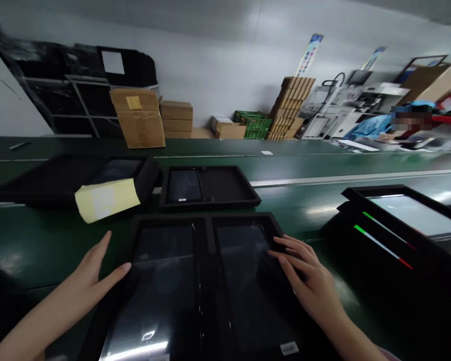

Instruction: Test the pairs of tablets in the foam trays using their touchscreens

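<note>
Already, 2 display panels (pixel 244 286) fill the near tray (pixel 211 238) on the tabletop (pixel 300 218).
Left hand (pixel 92 276) is spread wide by the left rim, right hand (pixel 311 276) lies loosely open on the right rim, neither gripping; the rear tray (pixel 225 184) has 1 compartment unfilled.

This is a factory or assembly workshop, shown by the long green workbench (pixel 300 220) with black trays of flat screens (pixel 165 281), cardboard boxes (pixel 141 123), green crates (pixel 253 123) and white machinery (pixel 361 103) against the wall.
</note>
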Demonstrator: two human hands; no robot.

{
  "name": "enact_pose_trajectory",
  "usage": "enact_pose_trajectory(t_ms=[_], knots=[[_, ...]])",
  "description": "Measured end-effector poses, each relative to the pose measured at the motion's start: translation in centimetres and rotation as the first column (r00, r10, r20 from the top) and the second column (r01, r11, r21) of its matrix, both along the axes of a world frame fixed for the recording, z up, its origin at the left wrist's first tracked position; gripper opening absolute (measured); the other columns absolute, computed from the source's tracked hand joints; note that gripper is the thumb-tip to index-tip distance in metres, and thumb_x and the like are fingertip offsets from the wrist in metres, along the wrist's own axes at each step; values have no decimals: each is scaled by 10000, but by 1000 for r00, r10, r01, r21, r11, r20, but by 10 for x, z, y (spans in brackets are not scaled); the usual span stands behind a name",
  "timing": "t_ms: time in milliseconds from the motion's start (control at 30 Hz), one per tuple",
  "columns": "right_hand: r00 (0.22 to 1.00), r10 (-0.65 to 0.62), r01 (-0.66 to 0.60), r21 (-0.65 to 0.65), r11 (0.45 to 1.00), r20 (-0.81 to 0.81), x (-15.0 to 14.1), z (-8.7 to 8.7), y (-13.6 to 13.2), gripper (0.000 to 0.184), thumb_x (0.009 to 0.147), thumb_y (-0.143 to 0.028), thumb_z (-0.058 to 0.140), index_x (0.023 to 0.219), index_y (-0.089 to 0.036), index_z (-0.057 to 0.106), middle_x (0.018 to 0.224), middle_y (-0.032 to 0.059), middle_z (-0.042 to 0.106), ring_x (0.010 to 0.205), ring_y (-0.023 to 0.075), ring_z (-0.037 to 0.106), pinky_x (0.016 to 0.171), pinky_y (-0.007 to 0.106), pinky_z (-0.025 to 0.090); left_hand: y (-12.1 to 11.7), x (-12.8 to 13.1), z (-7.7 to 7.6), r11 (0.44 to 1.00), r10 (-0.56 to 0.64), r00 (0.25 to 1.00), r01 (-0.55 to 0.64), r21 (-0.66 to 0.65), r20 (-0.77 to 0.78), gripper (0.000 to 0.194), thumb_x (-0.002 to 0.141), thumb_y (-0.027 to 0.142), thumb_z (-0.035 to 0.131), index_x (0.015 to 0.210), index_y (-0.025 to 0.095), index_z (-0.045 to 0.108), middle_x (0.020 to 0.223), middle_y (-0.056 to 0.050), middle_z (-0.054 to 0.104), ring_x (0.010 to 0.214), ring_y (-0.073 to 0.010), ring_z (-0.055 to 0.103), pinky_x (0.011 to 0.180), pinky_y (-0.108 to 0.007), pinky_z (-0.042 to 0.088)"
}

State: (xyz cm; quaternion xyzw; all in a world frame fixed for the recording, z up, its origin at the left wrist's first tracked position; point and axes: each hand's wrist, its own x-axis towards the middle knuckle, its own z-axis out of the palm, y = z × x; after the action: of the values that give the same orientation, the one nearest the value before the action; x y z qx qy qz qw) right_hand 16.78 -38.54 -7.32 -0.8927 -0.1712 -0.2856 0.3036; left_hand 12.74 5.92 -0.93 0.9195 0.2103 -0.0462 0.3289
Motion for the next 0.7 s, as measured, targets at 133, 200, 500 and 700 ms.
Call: enact_pose_trajectory(t_ms=[133,200,500,700], knots=[[999,45,-45,-41,998,-4,-1,3,4,276,987,-297,521,973,-285,796,1145,54,718,1114,231,648,867,390,605,-5,4,-19,987,-150,985,154,36,-87,1066,819,790,479,1625,260,25,1671,-95,215,1468,-383,349,1139,-556,405],[995,100,-101,-74,992,-16,-2,6,8,270,983,-270,525,992,-279,794,1139,59,716,1115,226,645,860,370,608,-9,9,-24,975,-206,976,211,70,-69,1083,818,776,494,1623,249,-4,1678,-102,184,1475,-378,336,1134,-526,418],[982,184,-187,-95,978,-38,-6,12,14,257,976,-236,544,941,-237,798,1064,75,718,943,176,676,673,240,603,-6,1,-37,934,-326,943,333,127,-71,1118,826,718,540,1594,285,-147,1691,-150,123,1438,-408,397,1039,-504,488],[968,250,-251,-74,965,-15,-7,18,16,246,956,-193,561,986,-248,798,1059,84,714,888,177,664,619,240,583,-17,4,-31,944,-299,947,312,107,-122,1191,764,682,632,1608,266,-98,1681,-170,142,1383,-422,470,1008,-494,507]])
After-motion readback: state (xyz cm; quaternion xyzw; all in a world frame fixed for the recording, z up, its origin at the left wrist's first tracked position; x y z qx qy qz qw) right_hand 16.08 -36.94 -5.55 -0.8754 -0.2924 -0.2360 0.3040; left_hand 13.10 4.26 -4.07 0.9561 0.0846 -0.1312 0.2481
